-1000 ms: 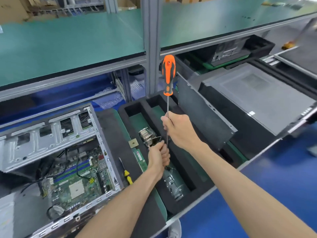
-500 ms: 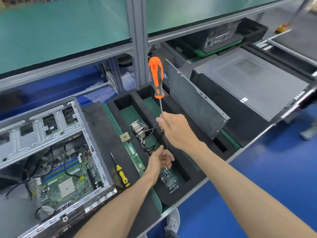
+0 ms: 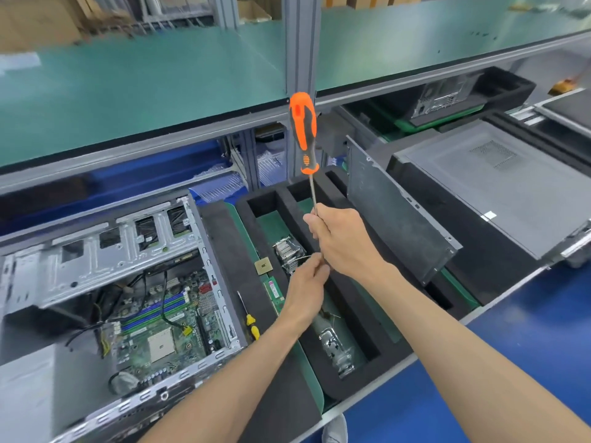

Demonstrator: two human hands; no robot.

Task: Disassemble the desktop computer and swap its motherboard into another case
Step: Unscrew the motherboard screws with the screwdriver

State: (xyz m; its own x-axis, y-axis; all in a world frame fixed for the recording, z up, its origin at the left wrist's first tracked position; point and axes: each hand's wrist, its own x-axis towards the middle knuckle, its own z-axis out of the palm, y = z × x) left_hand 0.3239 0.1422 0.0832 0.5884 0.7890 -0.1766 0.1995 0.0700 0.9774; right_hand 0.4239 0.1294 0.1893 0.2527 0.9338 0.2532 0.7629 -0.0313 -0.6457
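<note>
The right hand [image 3: 343,243] is curled round the thin metal shaft of a long screwdriver [image 3: 303,135], held upright with its orange and black handle at the top. Just below, the left hand [image 3: 308,284] pinches the lower end of that shaft; what sits at the tip I cannot tell. Both hands hover over a black foam tray [image 3: 358,318] holding metal parts. To the left lies the open computer case [image 3: 105,251], its green motherboard [image 3: 160,327] inside. A small yellow-handled screwdriver [image 3: 251,324] rests between case and tray.
</note>
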